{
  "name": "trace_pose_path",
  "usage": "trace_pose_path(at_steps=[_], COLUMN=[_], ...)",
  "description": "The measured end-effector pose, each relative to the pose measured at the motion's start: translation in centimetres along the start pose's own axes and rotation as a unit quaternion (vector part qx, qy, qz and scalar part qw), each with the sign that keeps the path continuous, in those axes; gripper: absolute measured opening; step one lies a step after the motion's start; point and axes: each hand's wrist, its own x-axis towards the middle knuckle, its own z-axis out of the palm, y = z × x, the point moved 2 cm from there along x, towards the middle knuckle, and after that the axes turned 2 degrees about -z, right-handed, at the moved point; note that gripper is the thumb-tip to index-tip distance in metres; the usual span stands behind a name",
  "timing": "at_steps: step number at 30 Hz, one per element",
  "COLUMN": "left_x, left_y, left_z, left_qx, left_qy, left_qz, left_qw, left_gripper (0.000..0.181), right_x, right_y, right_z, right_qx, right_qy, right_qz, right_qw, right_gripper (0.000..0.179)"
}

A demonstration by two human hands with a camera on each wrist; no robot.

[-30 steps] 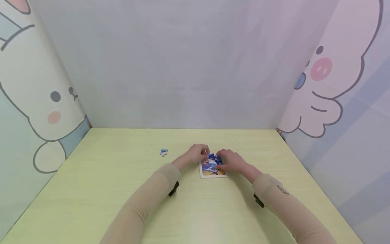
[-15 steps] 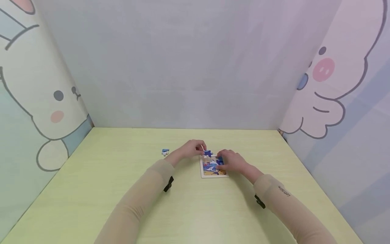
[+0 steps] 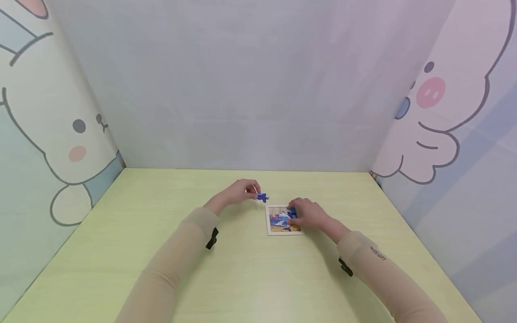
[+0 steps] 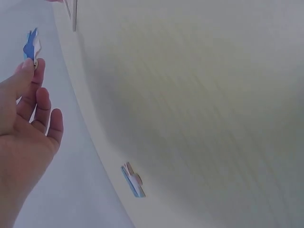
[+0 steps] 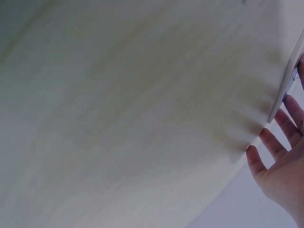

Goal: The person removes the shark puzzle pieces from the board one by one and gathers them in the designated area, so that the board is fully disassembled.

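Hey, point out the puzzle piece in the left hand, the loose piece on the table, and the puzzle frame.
Held puzzle piece [image 3: 262, 197], head view: its blue face.
Loose piece [image 4: 133, 181], left wrist view: its middle.
Puzzle frame [image 3: 282, 233], head view: its near rim.

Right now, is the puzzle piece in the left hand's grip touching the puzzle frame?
Apart. The left wrist view shows it: the puzzle piece is held clear of the frame, with a visible gap between.

A greenish table [image 3: 250, 273] bears a puzzle tray [image 3: 283, 233] (partly filled) and a loose piece [image 4: 133, 181]
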Motion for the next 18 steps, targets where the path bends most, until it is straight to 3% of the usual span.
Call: trace_pose_path(at_steps=[11,18], left_x=[-1.7,-2.8], left_y=[-3.5,-4.9], left_z=[-1.2,-1.8], left_qx=[-0.018,0.009], left_qy=[0.023,0.041], left_qz=[-0.058,-0.088], left_qw=[0.9979,0.9952], left_gripper=[0.008,0.007], right_x=[-0.1,0.0], right_y=[0.2,0.3], right_z=[0.1,0.3], right_qx=[0.009,0.011], right_qy=[0.004,0.005], right_qz=[-0.006,-0.007], right_qw=[0.9999,0.9999], right_gripper=[0.054,0.054])
